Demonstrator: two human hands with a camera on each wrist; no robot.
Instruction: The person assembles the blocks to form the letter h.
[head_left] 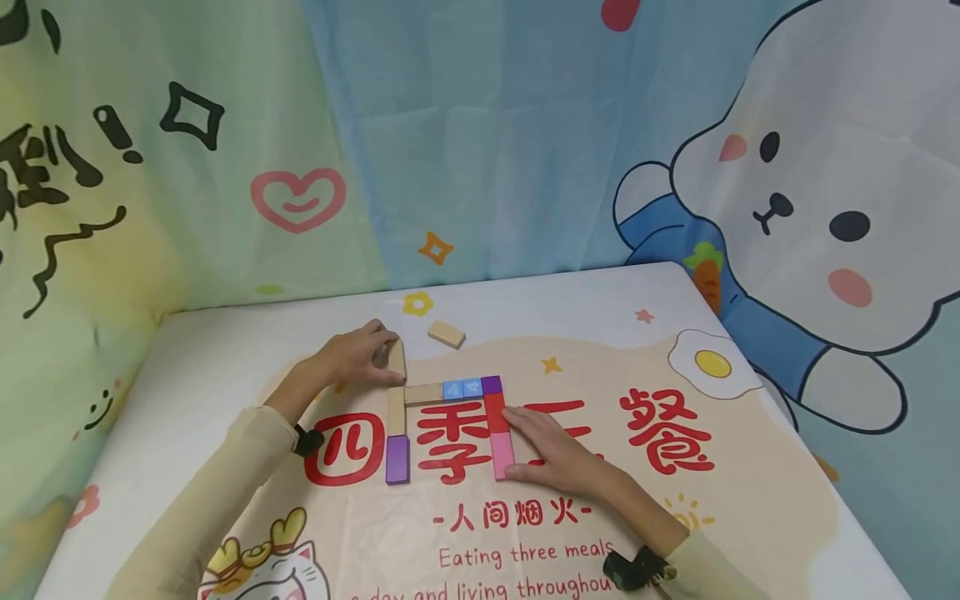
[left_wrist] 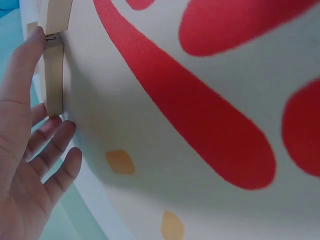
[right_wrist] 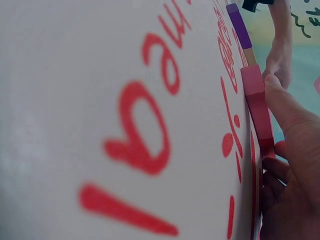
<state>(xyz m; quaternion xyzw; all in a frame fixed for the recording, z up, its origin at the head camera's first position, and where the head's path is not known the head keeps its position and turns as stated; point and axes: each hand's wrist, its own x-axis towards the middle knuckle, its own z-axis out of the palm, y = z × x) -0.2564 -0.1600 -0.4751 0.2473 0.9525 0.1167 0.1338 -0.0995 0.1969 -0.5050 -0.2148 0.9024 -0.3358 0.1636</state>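
Flat blocks form an upside-down U on the printed tablecloth. Its left side has a plain wooden block (head_left: 396,412) above a purple block (head_left: 398,460). Across the top run another wooden block, two small blue blocks (head_left: 462,389) marked 4, and a purple corner piece (head_left: 491,384). A red block (head_left: 497,413) and a pink block (head_left: 502,456) make the right side. My left hand (head_left: 358,354) pinches a wooden block (left_wrist: 54,77) between thumb and fingers, just above the top left corner. With fingers fairly straight, my right hand (head_left: 558,450) touches the outer side of the red and pink blocks.
Behind the U lies a loose wooden block (head_left: 446,334). The tablecloth (head_left: 750,517) carries large red characters and cartoon prints. A printed curtain (head_left: 487,167) hangs along the table's far edge.
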